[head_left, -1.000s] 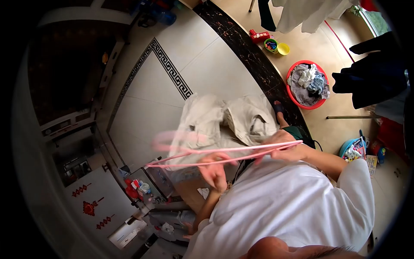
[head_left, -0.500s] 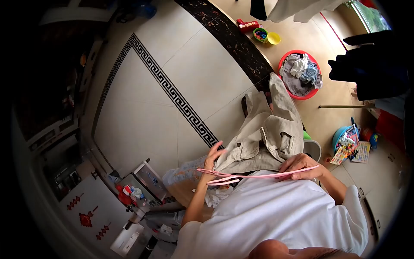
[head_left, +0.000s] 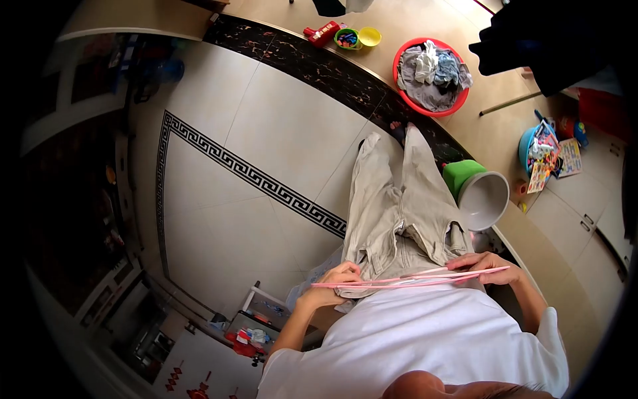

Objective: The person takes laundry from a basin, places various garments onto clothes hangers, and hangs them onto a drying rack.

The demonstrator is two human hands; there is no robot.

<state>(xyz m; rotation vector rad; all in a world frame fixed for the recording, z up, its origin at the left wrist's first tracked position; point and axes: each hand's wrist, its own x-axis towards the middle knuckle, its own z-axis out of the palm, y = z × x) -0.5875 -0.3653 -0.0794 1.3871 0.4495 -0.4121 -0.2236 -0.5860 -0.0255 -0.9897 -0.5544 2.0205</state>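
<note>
Beige trousers (head_left: 425, 229) hang in front of my white shirt, waistband toward me and legs stretching away. Across the waistband lies a thin pink clothes hanger (head_left: 392, 282), seen nearly edge-on. My left hand (head_left: 335, 276) is closed at the left end of the waistband, fingers curled on the cloth beside the hanger. At the other end, my right hand (head_left: 488, 266) grips the hanger together with the trousers' edge. The fingertips of both hands are partly hidden by cloth and hanger.
A red basin (head_left: 403, 90) of clothes sits beyond the dark floor strip. To the right are a grey bucket (head_left: 484, 199), a green container (head_left: 462, 174) and a blue tub (head_left: 525, 147) of toys. Dark clothing (head_left: 525, 46) hangs upper right. A wheeled rack stands lower left.
My left hand has gone from spread fingers to closed on the waistband. The trousers have straightened out between my hands, with the hanger along the waist. The view has turned.
</note>
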